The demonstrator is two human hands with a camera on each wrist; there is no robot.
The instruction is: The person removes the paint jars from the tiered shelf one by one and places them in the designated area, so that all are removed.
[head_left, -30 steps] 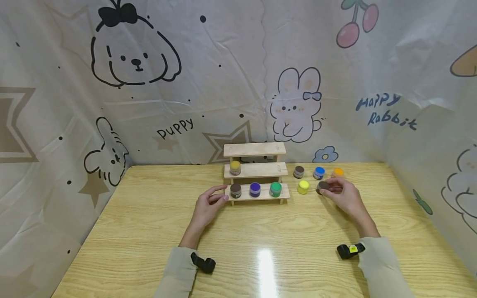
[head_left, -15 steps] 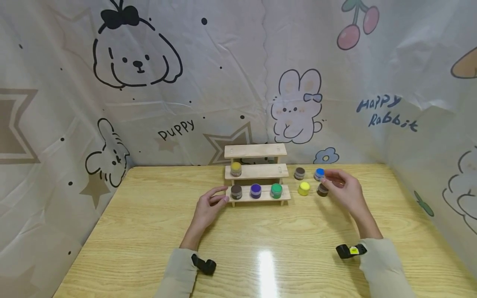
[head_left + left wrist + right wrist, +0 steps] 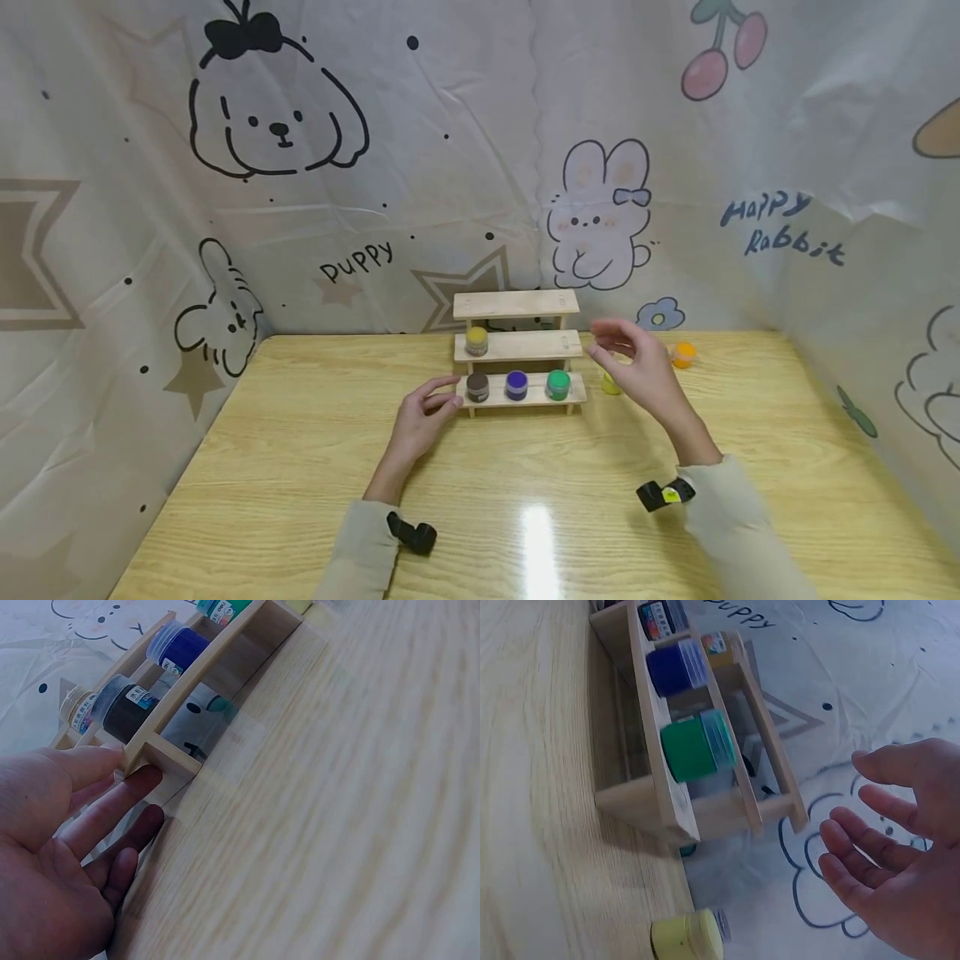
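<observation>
A three-tier wooden step shelf (image 3: 517,302) stands at the back of the table. My left hand (image 3: 422,418) holds the left end of its lowest tier, thumb and fingers at the corner in the left wrist view. On that tier sit paint jars: dark brown (image 3: 477,387), purple-blue (image 3: 517,385) and green (image 3: 558,385). An ochre paint jar (image 3: 476,341) sits on the left of the middle tier. Raised just right of the shelf, my right hand (image 3: 637,371) has its fingers loosely bent around nothing. It partly covers a bright yellow paint jar (image 3: 611,384).
An orange paint jar (image 3: 683,355) stands on the wooden table (image 3: 540,492), right of my right hand. Other jars there are hidden behind the hand. A printed cloth (image 3: 465,108) hangs behind and along both sides of the table.
My right hand has let go of the dark jar at the right, lifted and moved left toward the shelf, uncovering the orange jar. My left hand has stayed at the shelf's end.
</observation>
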